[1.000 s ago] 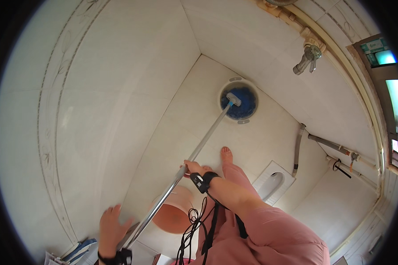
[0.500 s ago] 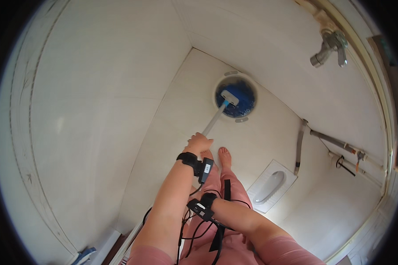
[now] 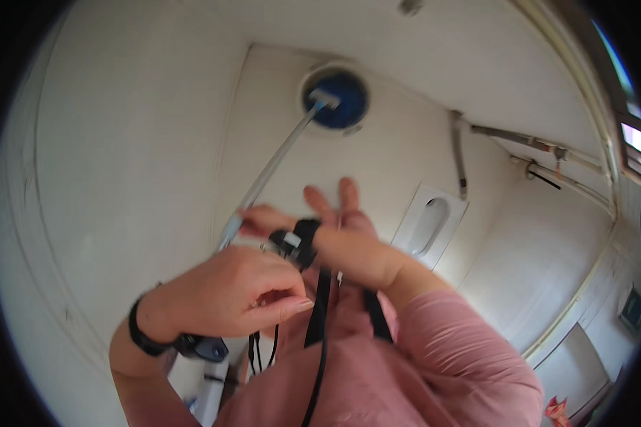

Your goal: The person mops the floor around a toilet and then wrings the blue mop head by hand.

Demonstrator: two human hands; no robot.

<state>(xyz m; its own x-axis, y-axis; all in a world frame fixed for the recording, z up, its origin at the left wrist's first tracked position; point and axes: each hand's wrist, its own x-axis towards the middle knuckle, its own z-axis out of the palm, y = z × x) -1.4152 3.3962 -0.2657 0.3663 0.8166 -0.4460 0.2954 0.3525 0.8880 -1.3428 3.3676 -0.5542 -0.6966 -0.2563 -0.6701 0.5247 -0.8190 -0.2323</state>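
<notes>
A long pale pole runs from a mop (image 3: 325, 98), whose light head rests in a round tub (image 3: 364, 117) with dark blue inside, down toward me on the left. My right hand (image 3: 263, 219) reaches across my body and closes around this pole, blurred by motion. Nearer to me, my left hand (image 3: 224, 292) is raised with fingers curled and thumb bent inward. It covers the pole's near end, and whatever lies inside its curl is hidden. Both wrists carry black straps with small devices.
Right of my bare feet (image 3: 329, 199) is a white squat toilet (image 3: 429, 217) set in the floor. Pipes (image 3: 541, 146) and a grey hose (image 3: 459, 153) run along the right wall. A plain pale wall (image 3: 142, 128) rises close on the left. Cables hang before my body.
My left hand has come back from low on the pole toward me, and the pole leans further left. My right hand has moved forward onto the pole. The view has shifted.
</notes>
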